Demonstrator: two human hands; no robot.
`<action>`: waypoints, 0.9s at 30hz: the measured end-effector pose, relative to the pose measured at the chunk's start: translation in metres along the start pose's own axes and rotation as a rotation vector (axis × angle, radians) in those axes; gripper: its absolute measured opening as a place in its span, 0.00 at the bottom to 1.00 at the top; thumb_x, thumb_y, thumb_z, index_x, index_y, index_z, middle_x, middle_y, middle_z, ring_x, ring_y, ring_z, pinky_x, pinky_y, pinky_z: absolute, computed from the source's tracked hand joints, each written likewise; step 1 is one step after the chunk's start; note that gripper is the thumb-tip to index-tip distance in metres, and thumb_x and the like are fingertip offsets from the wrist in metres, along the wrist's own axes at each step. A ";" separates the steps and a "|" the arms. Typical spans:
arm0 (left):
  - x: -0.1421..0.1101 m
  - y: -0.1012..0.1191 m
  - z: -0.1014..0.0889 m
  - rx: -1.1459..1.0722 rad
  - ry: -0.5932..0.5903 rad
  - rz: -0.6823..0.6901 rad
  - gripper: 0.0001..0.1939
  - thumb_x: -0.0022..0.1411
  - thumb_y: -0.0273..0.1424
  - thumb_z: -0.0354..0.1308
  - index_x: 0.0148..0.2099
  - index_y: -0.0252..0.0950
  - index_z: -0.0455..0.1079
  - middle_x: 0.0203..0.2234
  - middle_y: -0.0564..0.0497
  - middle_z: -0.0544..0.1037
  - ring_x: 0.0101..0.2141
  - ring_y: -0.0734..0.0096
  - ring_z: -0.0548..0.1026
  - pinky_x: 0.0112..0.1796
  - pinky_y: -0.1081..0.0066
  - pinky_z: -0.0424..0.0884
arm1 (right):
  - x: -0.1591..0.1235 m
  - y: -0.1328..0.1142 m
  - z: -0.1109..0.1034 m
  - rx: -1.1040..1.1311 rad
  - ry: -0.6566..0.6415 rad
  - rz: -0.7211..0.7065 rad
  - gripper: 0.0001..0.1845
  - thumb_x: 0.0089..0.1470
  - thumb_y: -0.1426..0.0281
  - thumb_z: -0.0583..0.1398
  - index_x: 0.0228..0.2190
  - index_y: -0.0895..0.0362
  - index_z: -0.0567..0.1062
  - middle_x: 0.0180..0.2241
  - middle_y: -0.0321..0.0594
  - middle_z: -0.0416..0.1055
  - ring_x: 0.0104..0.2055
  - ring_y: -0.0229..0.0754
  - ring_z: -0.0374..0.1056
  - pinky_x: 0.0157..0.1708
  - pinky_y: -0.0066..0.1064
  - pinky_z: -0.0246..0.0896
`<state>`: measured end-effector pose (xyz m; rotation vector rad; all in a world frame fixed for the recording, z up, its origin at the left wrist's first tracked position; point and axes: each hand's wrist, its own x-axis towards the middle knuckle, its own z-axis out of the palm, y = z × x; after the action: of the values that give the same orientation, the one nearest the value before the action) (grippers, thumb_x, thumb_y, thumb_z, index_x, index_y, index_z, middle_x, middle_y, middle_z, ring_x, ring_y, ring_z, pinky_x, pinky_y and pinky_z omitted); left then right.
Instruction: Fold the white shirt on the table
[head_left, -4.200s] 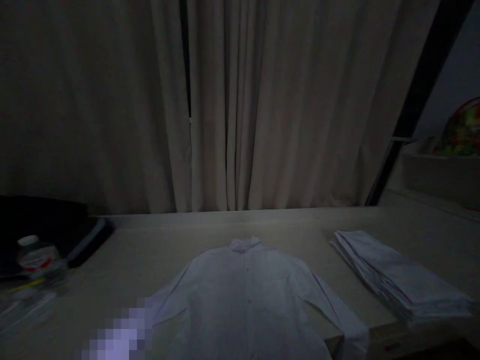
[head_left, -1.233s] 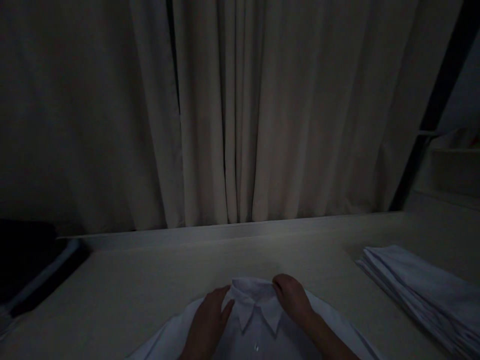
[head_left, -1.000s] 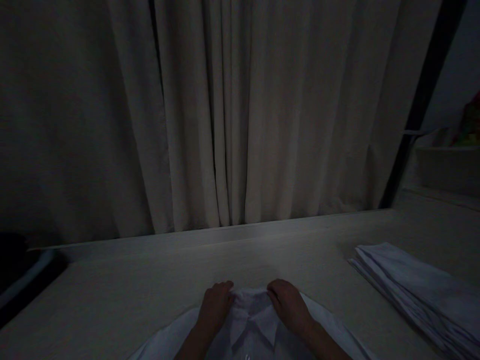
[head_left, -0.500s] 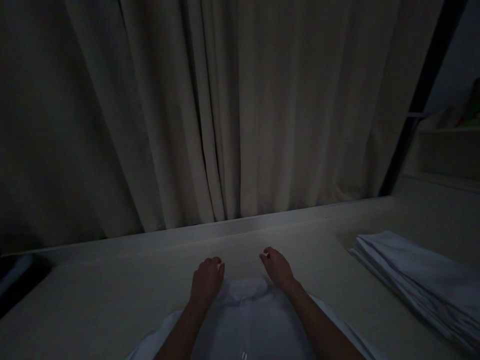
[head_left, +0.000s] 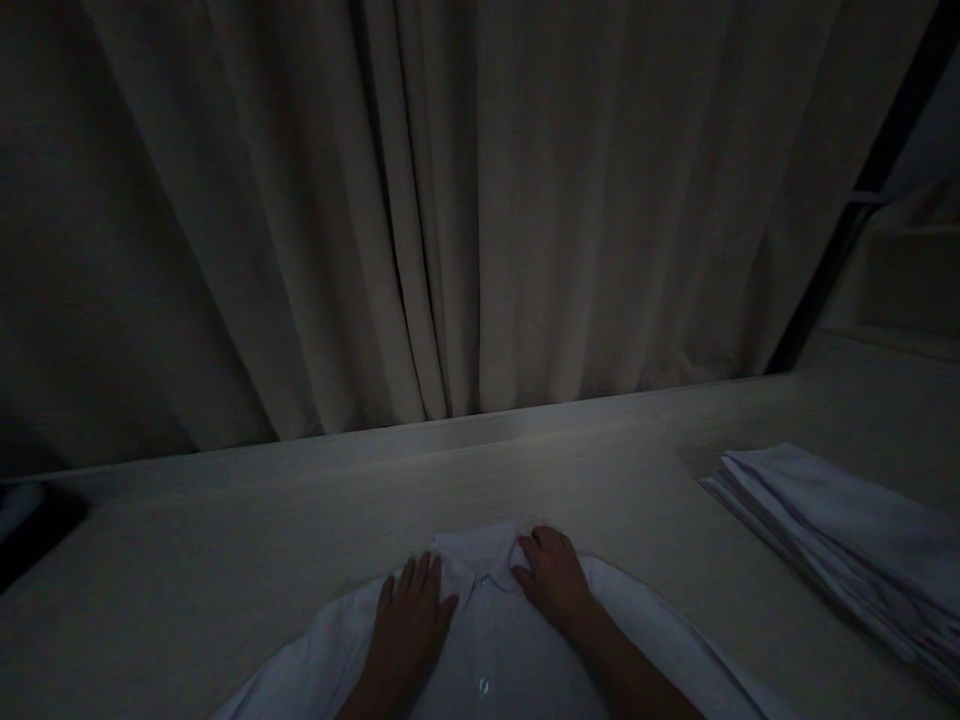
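Observation:
A white buttoned shirt (head_left: pixel 487 640) lies spread front side up on the pale surface, its collar (head_left: pixel 476 548) pointing away from me. My left hand (head_left: pixel 409 620) rests flat on the shirt just left of the collar, fingers stretched out and slightly apart. At the collar's right side is my right hand (head_left: pixel 551 575), its fingers bent and touching the cloth, the thumb apart from the forefinger. The light is dim, and part of the shirt's front is hidden under my forearms.
A stack of folded white cloth (head_left: pixel 847 540) lies on the right of the surface (head_left: pixel 262 560). A dark object (head_left: pixel 37 530) sits at the left edge. Long beige curtains (head_left: pixel 525 220) hang behind the raised back edge, and a pale ledge (head_left: pixel 911 280) stands at far right.
Both hands have come down onto the shirt beside the collar. The left fingers have straightened from a curl. The collar and shoulders now lie flatter and farther forward, and the view has shifted slightly.

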<state>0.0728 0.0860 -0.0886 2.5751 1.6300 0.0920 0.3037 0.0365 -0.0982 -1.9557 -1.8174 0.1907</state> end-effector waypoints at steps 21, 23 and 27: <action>0.052 -0.052 -0.028 -0.932 0.008 -0.079 0.17 0.49 0.47 0.53 0.32 0.39 0.62 0.24 0.55 0.71 0.29 0.67 0.71 0.32 0.69 0.66 | 0.039 0.029 -0.001 0.666 -0.084 0.130 0.14 0.51 0.62 0.54 0.32 0.58 0.73 0.28 0.38 0.72 0.31 0.39 0.66 0.32 0.30 0.61; 0.051 -0.053 -0.032 -0.977 -0.001 -0.068 0.20 0.48 0.47 0.54 0.37 0.37 0.64 0.28 0.52 0.74 0.32 0.66 0.73 0.34 0.69 0.67 | 0.039 0.029 -0.008 0.701 -0.112 0.110 0.14 0.50 0.63 0.54 0.33 0.59 0.73 0.27 0.37 0.72 0.31 0.39 0.66 0.31 0.30 0.60; 0.046 -0.050 -0.038 -1.003 -0.021 -0.044 0.21 0.48 0.47 0.55 0.37 0.36 0.68 0.30 0.50 0.77 0.34 0.63 0.74 0.37 0.67 0.68 | 0.035 0.026 -0.020 0.719 -0.141 0.077 0.19 0.51 0.65 0.51 0.43 0.57 0.73 0.32 0.39 0.74 0.32 0.39 0.66 0.34 0.31 0.60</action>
<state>0.0435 0.1504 -0.0558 1.7449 1.1633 0.6765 0.3400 0.0647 -0.0841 -1.5130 -1.4591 0.8903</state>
